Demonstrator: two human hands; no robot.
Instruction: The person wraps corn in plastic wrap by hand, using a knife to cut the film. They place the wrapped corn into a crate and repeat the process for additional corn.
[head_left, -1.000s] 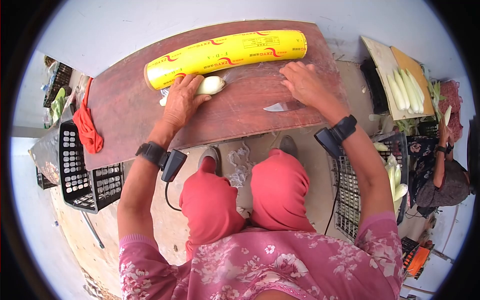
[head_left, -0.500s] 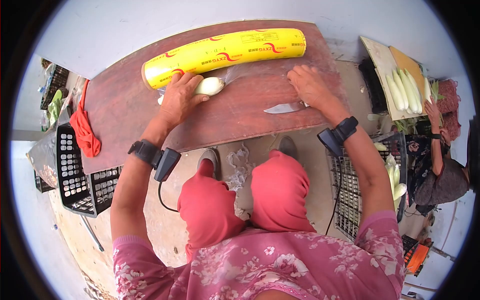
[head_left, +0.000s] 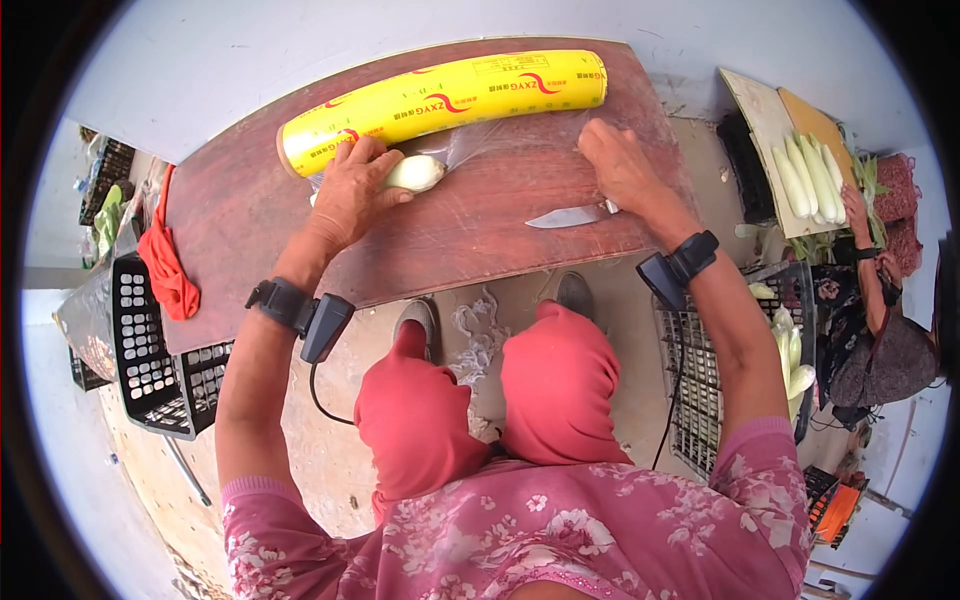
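Note:
A pale ear of corn (head_left: 418,173) lies on the reddish-brown table, with my left hand (head_left: 352,190) wrapped round its left part. Just behind it is a large yellow roll (head_left: 450,100) of clear film. From the roll, a thin sheet of film (head_left: 490,140) stretches along its front side. My right hand (head_left: 615,165) is closed at the right end of this film, its fingertips pressed together. Below that hand a knife (head_left: 565,217) rests flat, its blade to the left and its handle partly hidden by the hand.
A red cloth (head_left: 168,265) hangs over the table's left edge, above a black crate (head_left: 145,345). At right, another crate (head_left: 700,385) holds pale ears. Beyond it, a co-worker's hand (head_left: 857,215) is beside several ears (head_left: 808,180) on a board.
The yellow roll has shifted slightly left and turned. My left hand has moved a little left with the ear. The co-worker's hand has moved slightly at the right.

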